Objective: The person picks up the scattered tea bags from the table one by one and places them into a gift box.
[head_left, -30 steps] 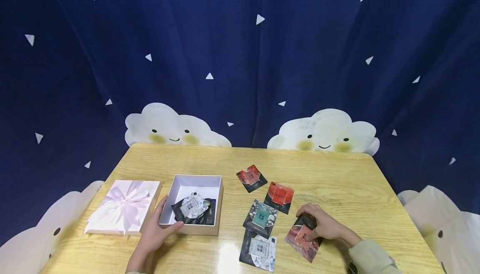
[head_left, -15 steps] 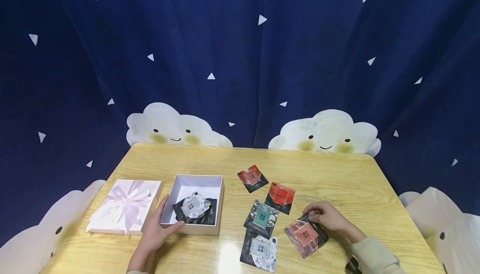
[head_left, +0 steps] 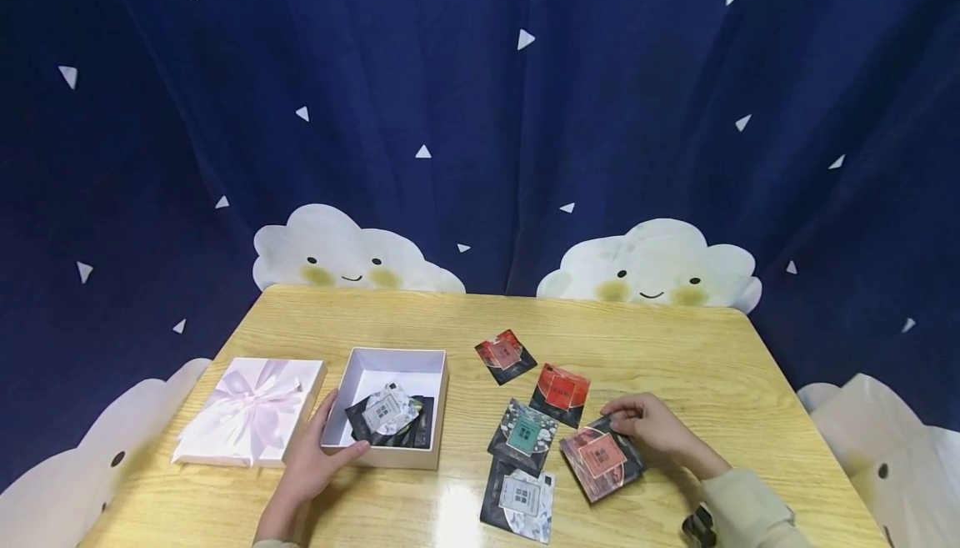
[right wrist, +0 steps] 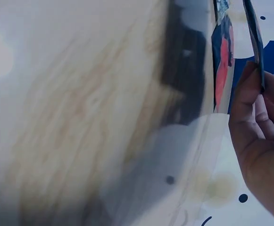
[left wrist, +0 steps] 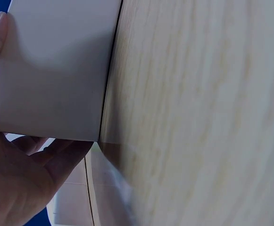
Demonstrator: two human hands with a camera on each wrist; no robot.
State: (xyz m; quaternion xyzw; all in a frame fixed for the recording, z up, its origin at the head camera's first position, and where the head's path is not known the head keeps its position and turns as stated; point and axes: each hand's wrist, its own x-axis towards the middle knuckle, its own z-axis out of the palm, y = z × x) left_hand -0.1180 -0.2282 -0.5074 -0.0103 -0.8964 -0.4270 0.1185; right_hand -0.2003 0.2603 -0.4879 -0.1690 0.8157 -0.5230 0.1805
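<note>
In the head view my right hand (head_left: 654, 429) pinches the far right edge of a flat square sachet (head_left: 602, 458) with a pink label. The right wrist view shows that sachet (right wrist: 255, 37) edge-on between thumb and fingers, raised off the table. My left hand (head_left: 311, 453) grips the near left corner of an open white box (head_left: 390, 458), thumb along the front rim and fingers on the left side. The left wrist view has the box's plain wall (left wrist: 56, 70) up close. Inside the box lie several black sachets, a white-patterned sachet (head_left: 390, 411) on top.
Left of the box lies a white lid (head_left: 247, 414) with a pale pink ribbon bow. Between box and right hand lie a red-and-black sachet (head_left: 506, 356), a red-labelled sachet (head_left: 561, 394), a green-labelled sachet (head_left: 523, 436) and a grey-labelled sachet (head_left: 517, 500). A patterned navy curtain (head_left: 480, 114) hangs behind the table.
My right hand has shifted its hold from over the pink-labelled sachet to its far edge, and the sachet has been lifted and moved slightly left. The left hand and box stay put.
</note>
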